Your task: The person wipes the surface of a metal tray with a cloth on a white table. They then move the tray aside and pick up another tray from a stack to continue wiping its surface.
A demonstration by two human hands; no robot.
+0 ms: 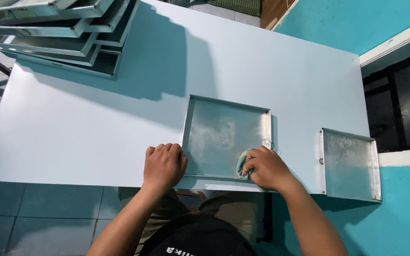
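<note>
I find a square metal tray (226,137) lying flat at the centre of the frame, near the lower edge of the pale tabletop (96,118). My left hand (163,166) rests palm down on the tabletop, its fingers released and spread, pressed against the tray's left rim; I judge it is there to brace the tray against sliding. My right hand (267,168) sits on the tray's lower right corner, fingers curled and grasping a greenish cloth (243,166) that is pushed down onto the metal. The tray floor shows cloudy smears, consistent with wiping. A second tray (351,163) lies apart at the right of the frame, overhanging the tabletop's edge. A stack of trays (58,33) stands in the upper left, well apart from the hands.
</note>
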